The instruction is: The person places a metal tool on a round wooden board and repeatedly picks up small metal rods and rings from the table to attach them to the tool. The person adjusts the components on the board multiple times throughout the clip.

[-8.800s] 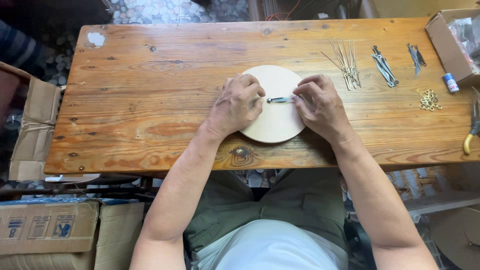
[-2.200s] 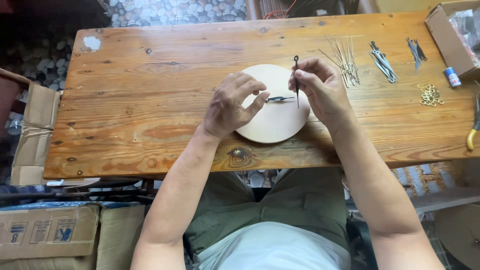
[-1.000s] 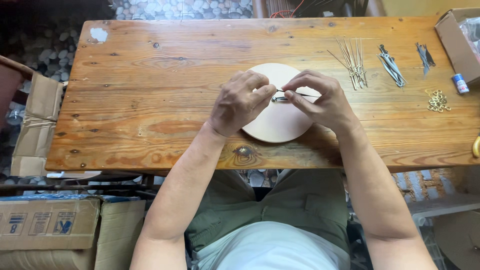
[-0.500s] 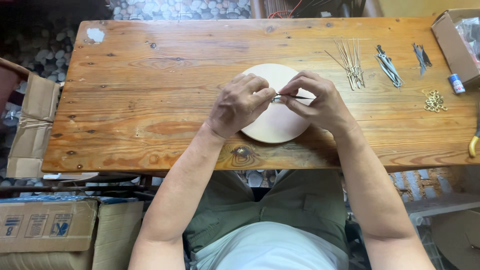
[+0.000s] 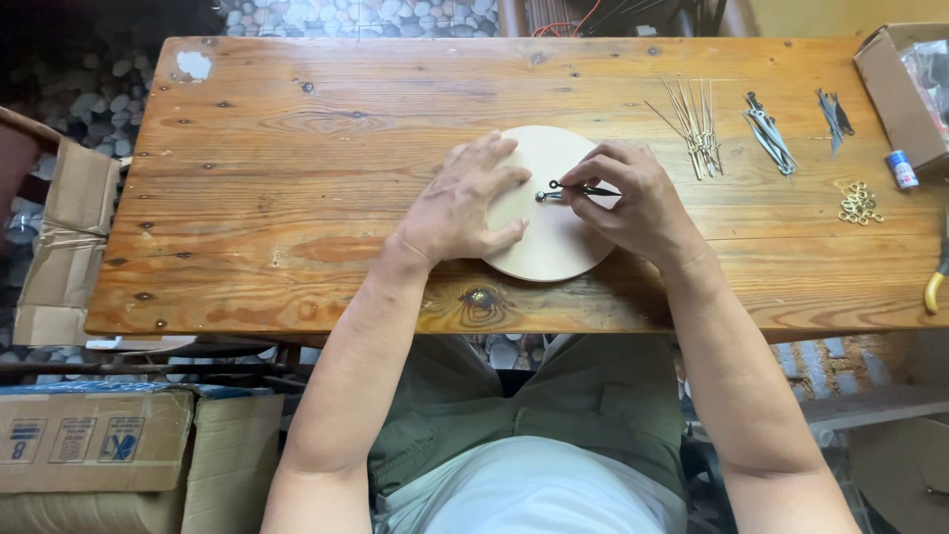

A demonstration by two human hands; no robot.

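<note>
On disc [image 5: 554, 237], left hand [image 5: 465, 203] perhaps flatter.

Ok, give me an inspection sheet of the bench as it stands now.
Surface: knotty wooden plank table, white smear at far left corner.
Job's things: round pale wooden disc; thin dark metal hand at its centre.
Clutter: bundle of thin metal rods, dark metal hands, small brass rings, open cardboard box.
Fingers: left hand flat on disc; right hand pinching the metal hand.
Cables: red wire beyond far edge.
Surroundings: pebble floor, cardboard cartons.
</note>
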